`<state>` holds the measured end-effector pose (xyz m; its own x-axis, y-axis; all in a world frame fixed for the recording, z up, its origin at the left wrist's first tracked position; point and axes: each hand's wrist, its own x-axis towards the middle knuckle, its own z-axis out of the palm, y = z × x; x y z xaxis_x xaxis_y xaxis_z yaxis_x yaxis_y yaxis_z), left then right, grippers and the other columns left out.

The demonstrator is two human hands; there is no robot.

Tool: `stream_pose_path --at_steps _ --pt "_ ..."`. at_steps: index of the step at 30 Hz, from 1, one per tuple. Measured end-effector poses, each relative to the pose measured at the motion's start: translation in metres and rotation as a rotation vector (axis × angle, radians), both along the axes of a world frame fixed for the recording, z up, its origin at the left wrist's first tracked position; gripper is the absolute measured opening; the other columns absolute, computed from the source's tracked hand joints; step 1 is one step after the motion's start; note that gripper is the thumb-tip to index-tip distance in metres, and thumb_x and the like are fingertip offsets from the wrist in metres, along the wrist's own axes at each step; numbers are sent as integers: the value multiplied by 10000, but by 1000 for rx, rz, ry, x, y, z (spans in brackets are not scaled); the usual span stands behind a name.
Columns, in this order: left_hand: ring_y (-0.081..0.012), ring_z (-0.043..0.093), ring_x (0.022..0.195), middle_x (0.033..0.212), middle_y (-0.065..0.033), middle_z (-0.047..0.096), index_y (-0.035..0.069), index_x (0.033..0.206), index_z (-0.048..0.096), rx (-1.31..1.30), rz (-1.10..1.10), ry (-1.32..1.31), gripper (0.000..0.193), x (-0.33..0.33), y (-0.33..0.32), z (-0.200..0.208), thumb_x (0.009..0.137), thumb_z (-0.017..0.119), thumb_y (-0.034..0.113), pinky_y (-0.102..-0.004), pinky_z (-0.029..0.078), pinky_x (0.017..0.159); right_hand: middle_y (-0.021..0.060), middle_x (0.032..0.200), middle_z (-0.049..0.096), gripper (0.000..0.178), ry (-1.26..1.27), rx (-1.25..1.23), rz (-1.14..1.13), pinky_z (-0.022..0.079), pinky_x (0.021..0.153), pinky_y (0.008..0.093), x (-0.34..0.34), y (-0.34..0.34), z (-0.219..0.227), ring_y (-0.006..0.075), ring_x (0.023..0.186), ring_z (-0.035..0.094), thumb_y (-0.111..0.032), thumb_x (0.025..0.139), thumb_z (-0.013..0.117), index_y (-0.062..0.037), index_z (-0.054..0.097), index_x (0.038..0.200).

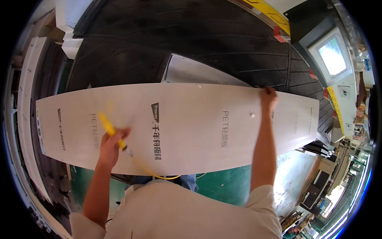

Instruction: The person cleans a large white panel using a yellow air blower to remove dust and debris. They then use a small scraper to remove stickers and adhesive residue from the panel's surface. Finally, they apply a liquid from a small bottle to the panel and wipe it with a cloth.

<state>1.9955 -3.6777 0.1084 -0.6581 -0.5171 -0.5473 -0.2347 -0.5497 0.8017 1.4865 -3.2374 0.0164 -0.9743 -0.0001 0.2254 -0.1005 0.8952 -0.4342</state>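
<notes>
1. The left hand (110, 147)'s grip is grasping a yellow tool (106, 124), whose ends are blurring
2. The right hand (269, 98) is curling at the far edge of the pale, smooth, printed board (191, 127); I cannot tell whether its grip is holding anything
3. The board is lying flat before the person, partly hiding the black, line-marked table (127, 47)
4. A thin yellow hose (153, 174) is curving past the near edge, passing out of sight

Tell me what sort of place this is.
Probably a board-working workshop: a long white board stretches before the person, a black work surface lies beyond it, and a lit screen shows at upper right.
</notes>
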Motion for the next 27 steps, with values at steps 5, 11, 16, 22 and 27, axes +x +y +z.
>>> stream_pose_path --at_steps 5,11,16,22,27 --pt "-248 657 709 681 -124 613 31 700 588 192 29 -182 301 115 4 38 960 596 184 -361 525 674 164 983 740 270 9 47 -15 555 825 425 -10 10 4 326 909 719 -269 885 716 -51 774 1034" --pt "-136 651 735 896 -79 715 19 938 670 216 -436 -345 147 132 11 48 978 650 158 -290 531 688 141 842 627 19 231 -80 394 518 700 450 111 -170 -2 347 782 634 -53 849 688 -59 670 852" --pt "-73 613 789 973 -19 721 51 1053 692 194 -549 -348 117 170 -37 53 966 651 120 -244 514 690 163 837 603 47 167 -207 414 504 683 488 229 -328 6 391 798 619 -27 816 678 -57 642 810" --pt "-71 610 774 897 -7 703 30 1054 697 -265 -535 -334 145 280 -144 46 951 679 131 -253 504 697 132 839 592 64 54 -262 448 511 679 463 341 -486 12 362 830 625 -13 813 689 -67 683 847" --pt "-135 650 679 750 -61 671 -21 954 690 -733 -524 -620 211 325 -239 63 929 694 189 -304 505 634 137 835 612 50 -11 -374 537 537 715 479 408 -567 17 370 822 640 -19 798 694 -61 669 808"
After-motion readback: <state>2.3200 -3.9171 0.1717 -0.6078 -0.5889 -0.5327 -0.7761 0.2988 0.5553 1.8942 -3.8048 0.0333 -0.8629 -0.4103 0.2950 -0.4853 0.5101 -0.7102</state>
